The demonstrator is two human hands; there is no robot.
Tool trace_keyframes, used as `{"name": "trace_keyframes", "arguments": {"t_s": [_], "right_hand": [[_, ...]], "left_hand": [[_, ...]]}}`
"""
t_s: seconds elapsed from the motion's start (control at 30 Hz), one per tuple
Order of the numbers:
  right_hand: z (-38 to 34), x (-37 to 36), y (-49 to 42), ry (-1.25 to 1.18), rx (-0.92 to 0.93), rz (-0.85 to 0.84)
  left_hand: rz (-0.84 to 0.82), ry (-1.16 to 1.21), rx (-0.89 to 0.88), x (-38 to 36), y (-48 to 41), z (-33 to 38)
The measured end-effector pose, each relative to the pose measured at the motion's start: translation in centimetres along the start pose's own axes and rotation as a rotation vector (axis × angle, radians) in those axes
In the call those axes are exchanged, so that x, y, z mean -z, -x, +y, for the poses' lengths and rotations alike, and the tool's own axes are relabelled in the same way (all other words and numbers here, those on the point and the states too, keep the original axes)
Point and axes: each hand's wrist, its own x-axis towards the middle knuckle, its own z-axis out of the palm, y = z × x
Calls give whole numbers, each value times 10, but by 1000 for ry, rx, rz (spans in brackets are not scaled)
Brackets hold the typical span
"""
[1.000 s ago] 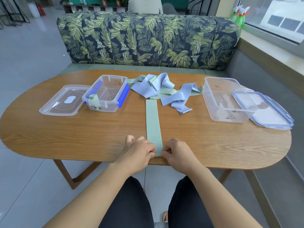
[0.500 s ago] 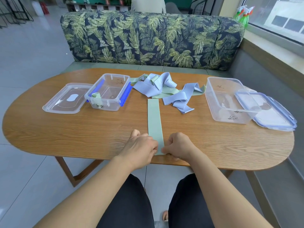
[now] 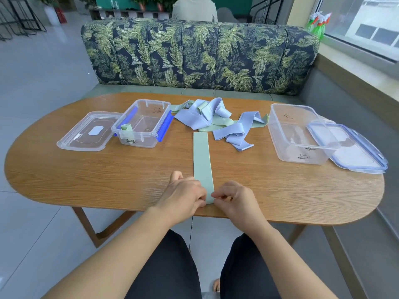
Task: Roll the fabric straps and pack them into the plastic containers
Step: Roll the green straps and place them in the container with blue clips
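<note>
A pale green fabric strap (image 3: pixel 201 160) lies flat and straight down the middle of the wooden table (image 3: pixel 86 175). My left hand (image 3: pixel 183 196) and my right hand (image 3: pixel 234 197) pinch its near end from either side, fingers curled. Behind it lies a loose heap of lilac and green straps (image 3: pixel 212 120). A small clear container with blue clips (image 3: pixel 143 124) stands at the back left, with a rolled green strap (image 3: pixel 127 127) in its near corner. A larger clear container (image 3: pixel 299 134) stands on the right.
A clear lid (image 3: pixel 86 132) lies left of the small container. A blue-rimmed lid (image 3: pixel 354 147) leans against the large container near the table's right end. A leaf-patterned sofa (image 3: pixel 198 55) backs the table. My knees are under the near edge.
Both hands have shifted a little away from the table edge along the strap's near end. My fingers now pinch and curl that end. The rest of the strap lies as before.
</note>
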Motion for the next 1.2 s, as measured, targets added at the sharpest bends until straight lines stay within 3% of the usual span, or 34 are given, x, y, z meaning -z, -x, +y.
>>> {"name": "trace_keyframes", "arguments": {"t_s": [0.17,0.5,0.77,1.0,1.2], "right_hand": [[6,-12,0,217,190,21],[7,-13,-3,299,281,25],[8,-12,-6,304,274,2],[11,-11,-3,103,97,84],[10,-12,-3,110,103,46]], "left_hand": [[3,5,-30,0,1,-3],[209,6,-3,-18,15,-8],[237,52,9,-23,16,-4],[231,115,64,-22,6,-9],[188,177,43,-20,2,-15]]}}
